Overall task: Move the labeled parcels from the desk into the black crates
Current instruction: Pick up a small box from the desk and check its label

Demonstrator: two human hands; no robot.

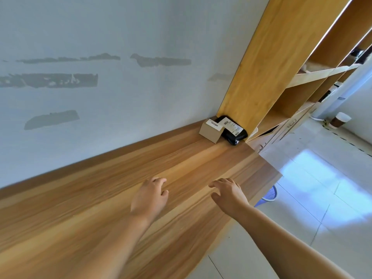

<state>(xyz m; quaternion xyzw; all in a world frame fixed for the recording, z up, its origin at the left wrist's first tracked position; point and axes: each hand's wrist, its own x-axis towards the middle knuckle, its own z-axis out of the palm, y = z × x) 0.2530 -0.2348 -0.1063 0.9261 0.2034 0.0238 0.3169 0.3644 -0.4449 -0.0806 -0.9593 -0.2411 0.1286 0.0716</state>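
From my remote seat, the head camera gave me a tilted view along a wooden desk (124, 190) that ran against a pale wall (100, 37) marked with grey patches. Both of the person's bare arms were stretched out above the desktop. The left hand (150, 196) hung over the wood with its fingers loosely curled and nothing in them; I could not tell whether it touched the surface. The right hand (228, 193) hovered near the desk's front edge, fingers relaxed and a little spread, also holding nothing.

The two parcels I cared about sat well apart from both hands, at the far end of the desk in the corner where the wall met the tall wooden side panel of a shelf unit (267, 63). A small cardboard box (210, 132) with a white label on top stood nearest the wall. Just beside it, touching it and pressed against the shelf panel, lay a black poly mailer (235, 135) with a white shipping label across its upper face.

Off the desk, on the pale tiled floor (302, 198), a paper coffee cup with a white lid (340, 120) stood near the far wall, and part of a blue-purple mesh basket (268, 195) showed beneath the desk's edge.
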